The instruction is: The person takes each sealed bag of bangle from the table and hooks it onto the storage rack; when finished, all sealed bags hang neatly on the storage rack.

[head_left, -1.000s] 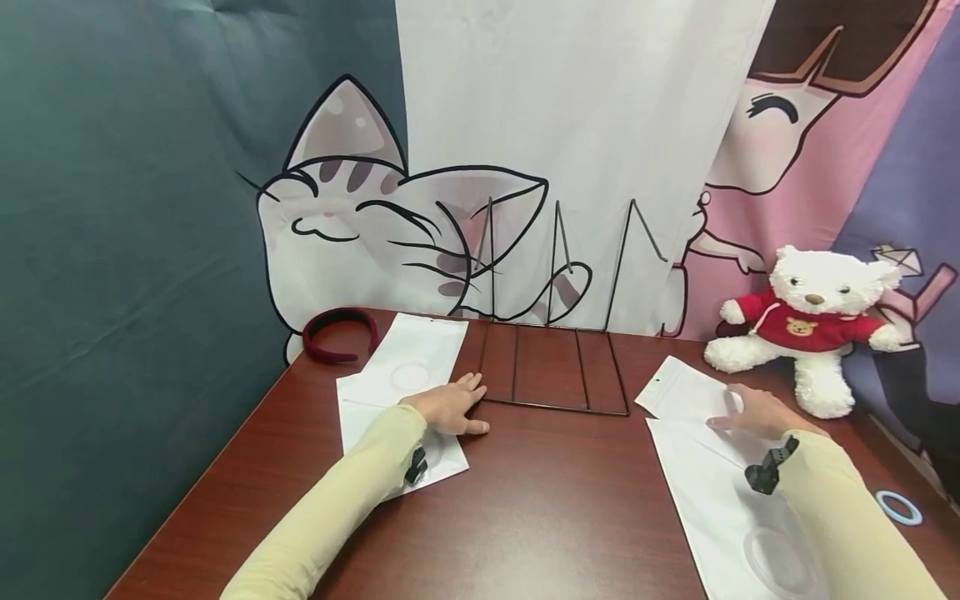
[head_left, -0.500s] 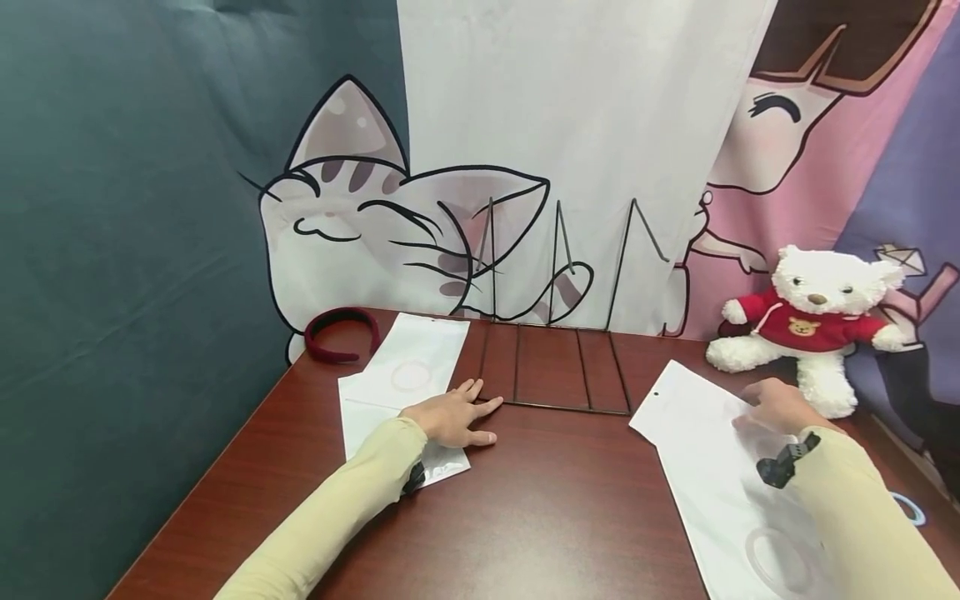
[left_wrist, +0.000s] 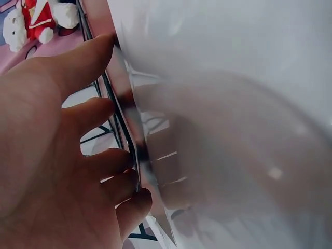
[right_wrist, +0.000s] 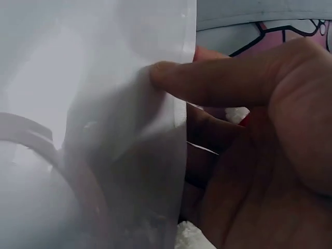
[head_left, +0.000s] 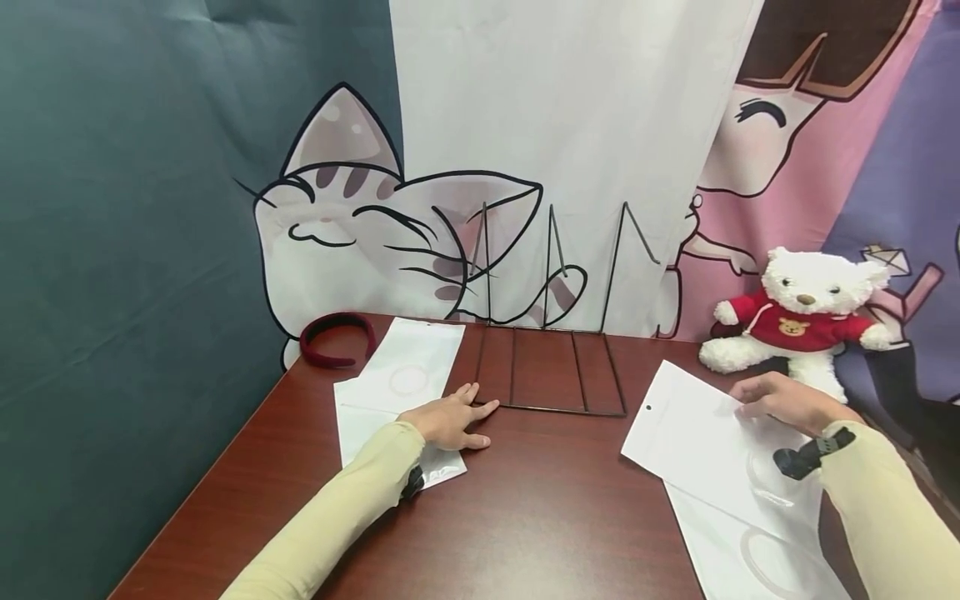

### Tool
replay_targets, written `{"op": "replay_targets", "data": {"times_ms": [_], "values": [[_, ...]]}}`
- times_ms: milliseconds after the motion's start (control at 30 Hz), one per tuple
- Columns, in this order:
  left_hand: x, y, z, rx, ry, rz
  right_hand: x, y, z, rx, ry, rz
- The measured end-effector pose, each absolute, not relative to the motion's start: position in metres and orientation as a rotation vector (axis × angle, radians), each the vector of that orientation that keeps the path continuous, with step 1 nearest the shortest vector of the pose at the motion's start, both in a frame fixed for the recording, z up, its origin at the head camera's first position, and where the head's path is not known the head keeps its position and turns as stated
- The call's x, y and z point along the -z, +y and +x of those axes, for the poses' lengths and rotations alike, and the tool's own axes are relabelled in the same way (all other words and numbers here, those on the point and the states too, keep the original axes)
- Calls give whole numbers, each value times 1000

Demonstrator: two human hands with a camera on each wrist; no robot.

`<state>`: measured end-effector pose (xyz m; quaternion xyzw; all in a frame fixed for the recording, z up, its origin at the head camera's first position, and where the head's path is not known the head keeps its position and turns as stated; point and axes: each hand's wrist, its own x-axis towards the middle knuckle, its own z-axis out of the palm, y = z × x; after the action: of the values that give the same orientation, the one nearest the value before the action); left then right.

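Note:
My right hand (head_left: 787, 402) pinches the right edge of a white plastic pouch (head_left: 705, 442), thumb on its face and fingers behind. The pouch has a small hang hole and overlaps a second white pouch (head_left: 738, 542) marked with a pale ring. In the right wrist view the thumb (right_wrist: 171, 80) presses the sealed edge. My left hand (head_left: 446, 421) lies with fingers spread, fingertips right at the front bar of a black wire rack (head_left: 551, 408). Beneath its wrist is a white pouch (head_left: 446, 467), and another white pouch (head_left: 420, 350) lies behind.
A dark red headband (head_left: 337, 340) lies at the table's back left. At the back right sits a white teddy bear (head_left: 798, 321) in a red sweater. The rack's tall uprights (head_left: 547, 267) stand before a cartoon-printed backdrop (head_left: 585, 83).
My right hand has lifted the upper pouch and moved slightly right, so it covers more of the pouch below. My left hand has spread its fingers and shifted slightly.

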<state>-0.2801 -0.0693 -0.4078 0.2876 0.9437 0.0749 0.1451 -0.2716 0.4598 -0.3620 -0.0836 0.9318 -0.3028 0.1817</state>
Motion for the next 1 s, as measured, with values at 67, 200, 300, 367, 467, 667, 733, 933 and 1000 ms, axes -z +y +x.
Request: {"op": "replay_targets", "data": {"times_ms": [67,200,300,367,467,667,733,933,1000], "values": [[409,-70,-281,-225,2719,829,360,459,-271,906,2587,-257],[411,-70,-282,-247,2705,837,357,461,-269,944,2591,-284],[411,-70,-282,-256,2702,834,353,463,-267,1006,2673,-292],[411,-70,-283,-261,2708,834,351,465,-266,1065,2752,-322],[410,-71,-284,-270,2708,838,348,465,-263,1168,2837,-396],[409,-73,-283,-288,2711,853,344,457,-256,1330,2912,-521],[409,-73,-283,-291,2709,860,341,452,-254,1370,2949,-516],[409,-73,-282,-281,2712,852,330,430,-249,1439,3024,-555],[409,-73,-282,-275,2711,851,325,423,-247,1438,3058,-599]]}}
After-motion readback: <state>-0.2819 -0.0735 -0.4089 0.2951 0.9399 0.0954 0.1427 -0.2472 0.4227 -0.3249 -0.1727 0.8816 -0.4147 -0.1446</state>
